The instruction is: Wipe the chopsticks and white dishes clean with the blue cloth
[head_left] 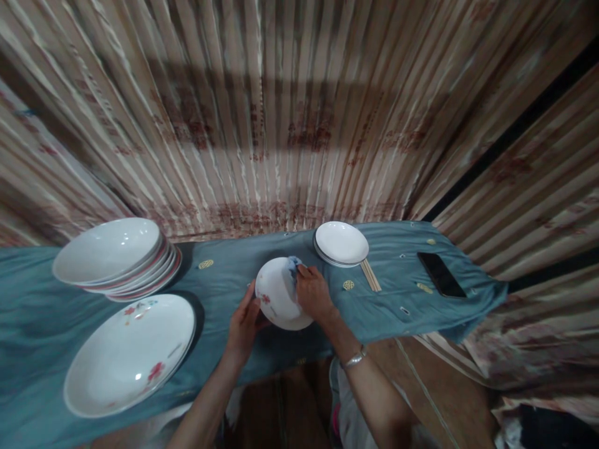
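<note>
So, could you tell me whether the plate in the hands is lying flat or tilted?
Tilted: the plate stands raised off the blue cloth.

I am in a home. I see a striped curtain (pixel 290 125) behind a table with a blue cloth (pixel 224 274), plates (pixel 116 255) and a phone (pixel 441 274).

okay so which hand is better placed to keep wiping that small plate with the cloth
Probably the right hand: its fingers already press the blue cloth against the small plate. The left hand grips the plate's edge, steadying it above the teal tablecloth.
</note>
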Demonstrator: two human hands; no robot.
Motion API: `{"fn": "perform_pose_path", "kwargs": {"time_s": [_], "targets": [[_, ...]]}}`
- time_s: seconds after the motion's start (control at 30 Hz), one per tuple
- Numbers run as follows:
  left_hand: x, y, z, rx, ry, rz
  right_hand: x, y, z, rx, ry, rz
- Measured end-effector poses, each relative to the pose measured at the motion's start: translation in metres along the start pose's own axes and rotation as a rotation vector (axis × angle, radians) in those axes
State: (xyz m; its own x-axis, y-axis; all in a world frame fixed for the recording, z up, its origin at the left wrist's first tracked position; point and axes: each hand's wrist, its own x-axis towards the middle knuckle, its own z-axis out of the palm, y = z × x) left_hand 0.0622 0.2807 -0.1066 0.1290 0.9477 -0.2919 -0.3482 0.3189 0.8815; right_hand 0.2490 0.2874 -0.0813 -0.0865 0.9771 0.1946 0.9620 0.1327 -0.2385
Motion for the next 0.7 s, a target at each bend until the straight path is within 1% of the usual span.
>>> {"fn": "perform_pose_path", "kwargs": {"time_s": [0.23,0.37,0.53,0.6,0.7], "targets": [[0.002,0.001,0.0,-0.01,-0.006,-0.025,-0.024,0.013,-0.015,-0.014,-0.178,0.036],[0.0,0.004,0.002,-0.004,0.002,-0.032,-0.036,0.01,-0.019,0.045,-0.222,0.048],[-0.002,0.009,0.005,-0.006,-0.004,-0.068,-0.043,-0.005,-0.021,0.202,-0.239,0.053],[-0.002,0.01,0.006,-0.012,-0.01,-0.077,-0.044,-0.013,-0.019,0.282,-0.206,0.029],[-0.001,0.01,0.006,-0.006,-0.014,-0.067,-0.043,-0.026,-0.014,0.367,-0.141,-0.05]]}}
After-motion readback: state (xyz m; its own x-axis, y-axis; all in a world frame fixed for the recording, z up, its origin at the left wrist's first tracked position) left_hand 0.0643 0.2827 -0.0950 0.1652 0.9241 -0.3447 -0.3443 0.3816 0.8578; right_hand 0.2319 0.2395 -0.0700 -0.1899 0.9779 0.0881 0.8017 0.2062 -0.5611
